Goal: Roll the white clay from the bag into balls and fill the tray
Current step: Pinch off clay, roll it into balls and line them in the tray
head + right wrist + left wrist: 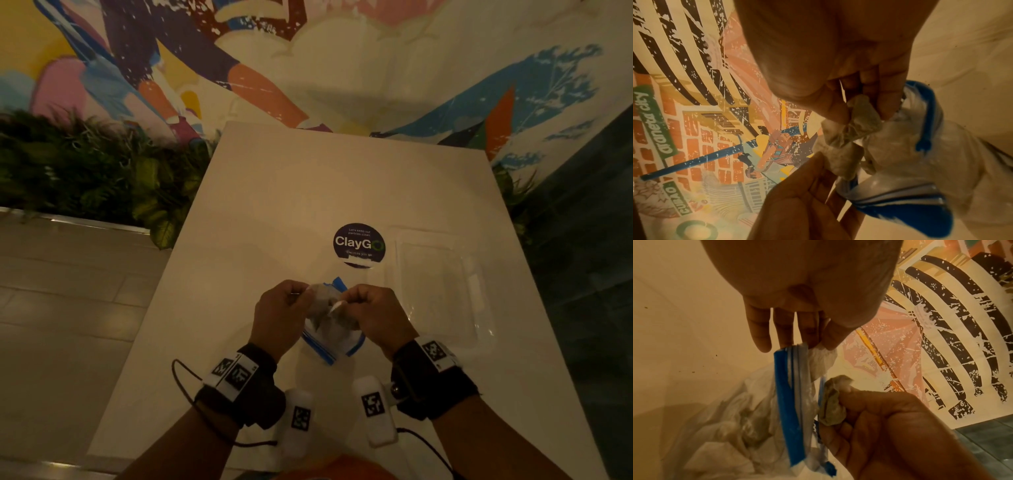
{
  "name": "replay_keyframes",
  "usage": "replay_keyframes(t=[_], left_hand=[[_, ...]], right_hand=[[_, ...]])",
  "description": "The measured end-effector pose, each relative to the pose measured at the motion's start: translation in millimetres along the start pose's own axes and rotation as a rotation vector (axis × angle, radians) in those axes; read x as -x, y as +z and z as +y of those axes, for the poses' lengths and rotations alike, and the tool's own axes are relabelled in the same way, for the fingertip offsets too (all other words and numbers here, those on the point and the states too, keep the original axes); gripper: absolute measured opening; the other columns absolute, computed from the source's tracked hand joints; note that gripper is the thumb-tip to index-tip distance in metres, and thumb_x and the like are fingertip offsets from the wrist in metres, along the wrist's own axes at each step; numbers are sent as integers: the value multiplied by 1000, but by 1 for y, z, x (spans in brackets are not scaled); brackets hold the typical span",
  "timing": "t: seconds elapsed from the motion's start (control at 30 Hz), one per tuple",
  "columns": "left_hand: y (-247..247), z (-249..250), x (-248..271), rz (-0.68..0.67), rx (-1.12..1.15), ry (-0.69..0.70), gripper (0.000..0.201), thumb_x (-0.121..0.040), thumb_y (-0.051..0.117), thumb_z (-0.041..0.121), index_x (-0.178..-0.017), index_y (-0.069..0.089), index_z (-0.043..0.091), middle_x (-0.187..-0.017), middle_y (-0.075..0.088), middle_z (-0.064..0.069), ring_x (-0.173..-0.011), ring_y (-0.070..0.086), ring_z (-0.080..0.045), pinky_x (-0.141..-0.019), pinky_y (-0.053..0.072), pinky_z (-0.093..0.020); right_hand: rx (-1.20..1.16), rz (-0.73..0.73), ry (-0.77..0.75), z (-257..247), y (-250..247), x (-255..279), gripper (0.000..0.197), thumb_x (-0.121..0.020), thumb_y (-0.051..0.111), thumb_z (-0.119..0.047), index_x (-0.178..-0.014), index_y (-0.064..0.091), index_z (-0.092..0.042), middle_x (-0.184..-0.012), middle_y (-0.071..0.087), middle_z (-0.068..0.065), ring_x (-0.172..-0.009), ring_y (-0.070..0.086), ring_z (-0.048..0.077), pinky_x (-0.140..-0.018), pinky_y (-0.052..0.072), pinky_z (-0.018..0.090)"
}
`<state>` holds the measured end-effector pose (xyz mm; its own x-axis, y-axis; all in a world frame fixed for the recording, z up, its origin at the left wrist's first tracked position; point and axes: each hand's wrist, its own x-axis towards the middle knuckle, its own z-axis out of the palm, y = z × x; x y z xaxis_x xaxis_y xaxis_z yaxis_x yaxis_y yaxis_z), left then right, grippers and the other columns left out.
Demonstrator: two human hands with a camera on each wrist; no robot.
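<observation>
A clear zip bag (330, 329) with a blue zip strip (787, 402) hangs between both hands above the white table (308, 192). My left hand (284, 308) pinches the bag's top edge, and in the left wrist view its fingers (807, 344) also catch a scrap of white material. My right hand (373, 311) pinches a crumpled whitish wad (859, 125) at the bag's mouth. I cannot tell whether the wad is clay or wrapping. More pale lumps (740, 423) lie inside the bag. The clear plastic tray (442, 294) lies on the table to the right and looks empty.
A round dark ClayGo sticker (359, 245) is stuck on the table just beyond the hands. Green plants (85, 171) line the left side below a painted wall. The table's edges fall away to floor on the left and right.
</observation>
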<state>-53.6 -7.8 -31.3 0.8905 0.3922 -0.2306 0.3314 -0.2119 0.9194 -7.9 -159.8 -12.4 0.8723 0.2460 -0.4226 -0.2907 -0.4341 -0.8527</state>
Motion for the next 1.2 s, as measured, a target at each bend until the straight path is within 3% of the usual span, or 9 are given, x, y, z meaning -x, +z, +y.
replay_keyframes(t=[0.13, 0.27, 0.37, 0.53, 0.67, 0.73, 0.83, 1.03, 1.2], left_hand=[[2, 0, -1, 8, 29, -29, 8, -87, 63, 25, -86, 67, 18, -83, 71, -4, -79, 67, -21, -79, 56, -45], [3, 4, 1, -10, 73, -41, 8, -87, 63, 21, -87, 68, 15, -81, 70, -4, -77, 66, -21, -78, 57, -41], [2, 8, 3, -47, 102, -33, 12, -89, 61, 19, -89, 68, 11, -83, 70, -7, -78, 65, -22, -75, 55, -36], [-1, 10, 5, -82, 178, -44, 13, -90, 59, 19, -87, 69, 11, -85, 70, -10, -73, 62, -16, -68, 51, -26], [-3, 9, 9, -136, 261, -8, 5, -85, 66, 15, -86, 70, 12, -81, 72, -8, -75, 67, -18, -75, 57, -31], [-3, 7, 9, -126, 251, 9, 6, -85, 65, 11, -84, 70, 14, -80, 72, -8, -75, 67, -18, -75, 57, -32], [-3, 7, 8, -135, 257, 9, 10, -86, 64, 7, -82, 69, 14, -78, 71, -8, -74, 66, -18, -75, 56, -32], [-4, 10, 9, -193, 257, -2, 8, -82, 67, 12, -86, 70, 17, -85, 73, -6, -80, 69, -18, -78, 57, -32], [-4, 12, 6, -178, 200, 1, 9, -85, 64, 9, -85, 72, 14, -82, 72, -11, -79, 66, -21, -80, 56, -39]], right_hand=[[-111, -18, 39, -8, -2, 1, 6, -76, 69, -4, -77, 64, -8, -74, 66, 7, -70, 62, 19, -74, 56, 38], [-156, -16, 30, -8, -1, 2, 4, -84, 63, -10, -80, 65, -10, -80, 62, 8, -76, 55, 21, -70, 50, 35], [-202, -30, 18, -8, 2, 4, 5, -86, 65, -15, -81, 65, -14, -81, 65, 5, -77, 60, 18, -73, 55, 34], [-193, -3, -3, -8, 7, 5, 4, -87, 65, -17, -90, 64, -14, -80, 68, 4, -68, 64, 13, -58, 55, 24], [-215, -41, -20, -10, 7, 7, 18, -82, 70, -27, -97, 65, -18, -85, 71, 3, -77, 68, 15, -65, 57, 29], [-170, -51, -30, -11, 6, 8, 13, -82, 70, -29, -93, 67, -22, -86, 71, 4, -79, 67, 16, -68, 58, 30], [-90, -27, -56, -9, 6, 6, 14, -85, 67, -31, -92, 72, -20, -89, 71, 7, -78, 65, 17, -63, 56, 26], [-105, -2, -55, -9, 5, 6, 5, -84, 69, -25, -82, 72, -22, -77, 70, 1, -69, 62, 10, -58, 51, 20], [-115, -15, -31, -11, 4, 4, 7, -83, 70, -17, -80, 70, -24, -80, 70, 3, -72, 63, 14, -58, 51, 20]])
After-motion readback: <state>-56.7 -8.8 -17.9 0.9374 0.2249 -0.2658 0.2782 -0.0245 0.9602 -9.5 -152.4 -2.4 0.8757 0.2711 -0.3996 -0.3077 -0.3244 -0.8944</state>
